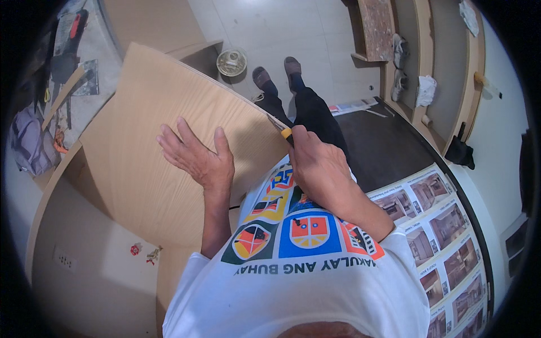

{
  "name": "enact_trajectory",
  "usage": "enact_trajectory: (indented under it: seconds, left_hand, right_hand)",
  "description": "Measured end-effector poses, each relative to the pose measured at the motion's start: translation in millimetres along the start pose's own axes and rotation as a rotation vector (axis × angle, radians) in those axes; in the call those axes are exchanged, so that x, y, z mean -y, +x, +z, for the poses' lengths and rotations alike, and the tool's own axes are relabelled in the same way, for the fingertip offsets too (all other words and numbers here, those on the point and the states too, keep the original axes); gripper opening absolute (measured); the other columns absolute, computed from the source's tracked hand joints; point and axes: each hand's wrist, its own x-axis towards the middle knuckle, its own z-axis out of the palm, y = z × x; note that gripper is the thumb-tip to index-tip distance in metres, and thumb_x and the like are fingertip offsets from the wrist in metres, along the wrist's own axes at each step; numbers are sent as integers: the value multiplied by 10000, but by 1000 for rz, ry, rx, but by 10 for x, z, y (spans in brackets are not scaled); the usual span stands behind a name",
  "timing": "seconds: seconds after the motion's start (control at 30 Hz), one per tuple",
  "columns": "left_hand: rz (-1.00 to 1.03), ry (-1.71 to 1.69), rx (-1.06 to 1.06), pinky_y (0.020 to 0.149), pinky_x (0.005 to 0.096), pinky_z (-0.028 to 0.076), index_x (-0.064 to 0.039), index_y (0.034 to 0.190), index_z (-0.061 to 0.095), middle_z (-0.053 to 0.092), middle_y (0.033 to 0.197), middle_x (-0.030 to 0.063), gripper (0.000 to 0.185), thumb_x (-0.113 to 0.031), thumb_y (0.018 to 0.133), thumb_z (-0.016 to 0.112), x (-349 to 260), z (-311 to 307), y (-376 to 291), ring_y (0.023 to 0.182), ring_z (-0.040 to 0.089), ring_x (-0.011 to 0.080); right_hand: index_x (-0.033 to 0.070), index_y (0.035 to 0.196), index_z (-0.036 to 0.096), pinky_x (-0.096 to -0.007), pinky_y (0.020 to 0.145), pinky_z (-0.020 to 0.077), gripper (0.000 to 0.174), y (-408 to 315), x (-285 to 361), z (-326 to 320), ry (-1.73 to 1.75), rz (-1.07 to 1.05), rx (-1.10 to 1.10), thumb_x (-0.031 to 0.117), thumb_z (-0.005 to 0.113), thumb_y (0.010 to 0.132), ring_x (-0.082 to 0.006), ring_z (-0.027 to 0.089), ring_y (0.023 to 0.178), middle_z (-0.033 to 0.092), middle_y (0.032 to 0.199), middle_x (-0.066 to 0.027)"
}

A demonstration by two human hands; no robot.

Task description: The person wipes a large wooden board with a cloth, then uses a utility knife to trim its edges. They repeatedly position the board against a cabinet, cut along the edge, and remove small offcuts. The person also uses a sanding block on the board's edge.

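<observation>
A wood-grain panel lies before me, its long far edge running from upper left down towards my right hand. Fingers spread, my left hand is over the panel's face and holds nothing; whether the palm presses on it, I cannot tell. In my right hand is a slim hand tool with a yellow-and-black handle and a narrow metal blade. Its tip meets or nearly meets the panel's edge near my body. My fingers hide most of the handle.
At left, a worktop holds a handsaw, a wood strip and a cloth bag. A round clear container sits on the floor by my feet. Photo sheets cover part of a dark board at right.
</observation>
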Motion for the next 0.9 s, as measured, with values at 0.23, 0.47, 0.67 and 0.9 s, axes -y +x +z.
enact_trajectory:
  seconds: [0.23, 0.47, 0.67, 0.9]
  left_hand:
    - [34, -1, -30, 1177, 666, 89, -46, 1573, 275, 158, 1621, 286, 856, -451, 917, 646, 17, 20, -2, 1502, 85, 525]
    - [45, -7, -55, 1173, 669, 99, -41, 1571, 290, 175, 1621, 282, 853, -445, 909, 646, 38, 42, -9, 1500, 104, 525]
    - [41, -9, -63, 1176, 664, 105, -42, 1568, 305, 176, 1625, 278, 840, -437, 907, 640, 15, 49, 11, 1501, 106, 524]
    - [27, 4, -71, 1173, 666, 121, -44, 1565, 321, 200, 1619, 280, 837, -440, 903, 645, -4, 45, 1, 1500, 122, 522]
  right_hand:
    - [-9, 1047, 496, -453, 634, 560, 199, -32, -16, -58, -71, 41, 80, 173, 563, 1003, -409, 682, 722, 647, 881, -233]
    - [-31, 1026, 512, -461, 618, 560, 219, -52, -17, -52, -18, 36, 77, 176, 580, 999, -410, 688, 715, 658, 884, -248]
    - [-31, 1023, 515, -453, 631, 565, 204, -70, 24, -49, -10, 47, 43, 157, 587, 990, -403, 692, 729, 663, 892, -243]
    - [-35, 1041, 508, -454, 640, 565, 193, -50, 17, -18, -60, 28, 48, 135, 580, 985, -408, 697, 750, 663, 898, -245]
